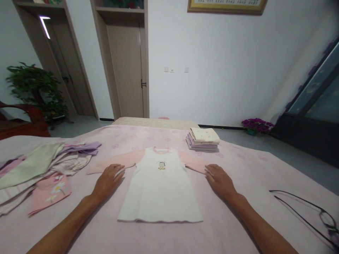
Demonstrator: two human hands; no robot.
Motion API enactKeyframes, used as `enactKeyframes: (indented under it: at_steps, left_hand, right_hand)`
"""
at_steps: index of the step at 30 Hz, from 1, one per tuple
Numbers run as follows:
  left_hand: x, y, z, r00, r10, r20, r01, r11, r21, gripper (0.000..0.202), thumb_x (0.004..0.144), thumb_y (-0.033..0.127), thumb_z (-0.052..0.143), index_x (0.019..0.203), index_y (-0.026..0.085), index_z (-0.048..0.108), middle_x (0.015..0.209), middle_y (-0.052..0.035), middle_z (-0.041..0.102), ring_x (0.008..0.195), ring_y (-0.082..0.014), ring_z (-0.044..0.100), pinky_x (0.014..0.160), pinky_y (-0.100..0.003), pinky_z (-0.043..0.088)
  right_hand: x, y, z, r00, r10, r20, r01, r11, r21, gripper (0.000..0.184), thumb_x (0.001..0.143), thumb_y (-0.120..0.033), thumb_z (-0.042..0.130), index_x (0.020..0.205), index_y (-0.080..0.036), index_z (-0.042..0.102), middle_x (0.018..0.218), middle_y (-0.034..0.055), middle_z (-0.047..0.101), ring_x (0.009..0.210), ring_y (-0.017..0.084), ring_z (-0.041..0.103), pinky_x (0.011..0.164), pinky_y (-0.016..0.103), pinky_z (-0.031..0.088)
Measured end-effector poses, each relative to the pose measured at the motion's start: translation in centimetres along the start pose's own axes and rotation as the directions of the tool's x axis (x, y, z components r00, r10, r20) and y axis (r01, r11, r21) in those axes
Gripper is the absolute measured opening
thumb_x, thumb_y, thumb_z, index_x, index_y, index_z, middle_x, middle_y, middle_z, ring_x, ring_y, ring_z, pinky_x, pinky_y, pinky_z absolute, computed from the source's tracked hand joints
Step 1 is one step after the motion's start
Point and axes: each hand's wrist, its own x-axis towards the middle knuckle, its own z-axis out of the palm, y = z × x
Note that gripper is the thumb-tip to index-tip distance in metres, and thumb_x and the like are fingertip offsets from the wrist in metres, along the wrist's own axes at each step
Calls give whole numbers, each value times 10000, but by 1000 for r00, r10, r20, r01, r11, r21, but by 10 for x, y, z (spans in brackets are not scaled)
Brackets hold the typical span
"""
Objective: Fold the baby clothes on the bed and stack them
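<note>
A small white shirt with pink sleeves [160, 190] lies spread flat, front up, on the pink bedspread [238, 211]. My left hand [108, 180] rests flat on the shirt's left pink sleeve, fingers stretched out. My right hand [219, 180] lies flat at the end of the right pink sleeve, fingers also extended. Neither hand holds anything.
A loose pile of unfolded clothes [39, 169] lies at the left. A neat stack of folded garments [203, 139] sits behind the shirt at the right. Black glasses [317, 213] lie at the right edge. Doors, a potted plant [34, 90] and purple flowers [255, 124] stand beyond.
</note>
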Motion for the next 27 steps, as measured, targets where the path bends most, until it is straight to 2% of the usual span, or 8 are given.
enactKeyframes:
  at_steps: [2,4,9,13,18,21,24,27]
  left_hand:
    - [-22,18,-12,996,-71,53,78,985,-153,422,974,477,346,1230,247,590,1206,-63,636,1025,-205,636,915,-339,494]
    - [-41,38,-22,983,-132,128,160,958,-239,452,965,514,359,1272,249,559,1106,-49,657,886,-185,661,813,-308,506]
    - [-68,79,-34,928,-168,332,243,950,-198,533,920,478,438,1409,265,421,898,-10,669,779,-195,649,679,-284,427]
    - [-69,91,-33,913,-123,390,212,958,-194,530,869,355,456,1389,255,443,825,-6,655,781,-212,638,693,-288,404]
    - [-66,83,-33,867,-100,488,290,898,-331,458,811,321,467,1247,221,562,783,-2,658,710,-195,626,637,-260,411]
    - [-64,79,-44,843,-79,532,239,941,-238,452,828,352,494,1269,278,563,791,2,684,728,-200,648,638,-260,406]
    - [-54,81,-55,872,-92,481,119,993,-25,360,868,394,487,1187,305,627,893,-25,717,833,-227,667,713,-296,434]
    - [-30,92,-49,946,-52,319,17,994,112,373,915,390,438,1186,249,650,1119,-82,704,1030,-255,647,860,-351,464]
  right_hand:
    - [-19,-29,-13,995,-66,71,53,982,180,357,924,-369,407,1157,-220,634,1191,94,637,1058,222,603,893,340,480]
    - [-40,-54,-25,975,-102,196,47,962,269,323,875,-389,490,1124,-244,637,1060,58,658,869,197,627,787,317,490]
    - [-75,-92,-39,908,-256,331,143,933,330,513,764,-310,589,1276,-279,593,1130,63,643,1001,231,593,876,336,443]
    - [-74,-98,-38,893,-283,349,120,899,421,453,770,-192,480,1190,-248,640,970,43,662,843,183,603,797,294,439]
    - [-64,-92,-37,890,-166,424,-57,884,465,436,689,-135,482,1067,-204,689,798,9,650,718,156,585,661,254,401]
    - [-58,-85,-41,867,-182,464,-77,871,486,443,692,-127,487,1076,-205,693,775,-3,649,690,144,577,626,239,385]
    - [-47,-77,-48,835,-215,506,-58,881,470,360,746,-181,512,1045,-218,710,752,-2,665,661,150,586,595,239,389]
    - [-26,-83,-49,889,-187,419,-2,911,412,291,832,-274,501,1012,-215,721,858,36,717,777,196,645,691,283,461]
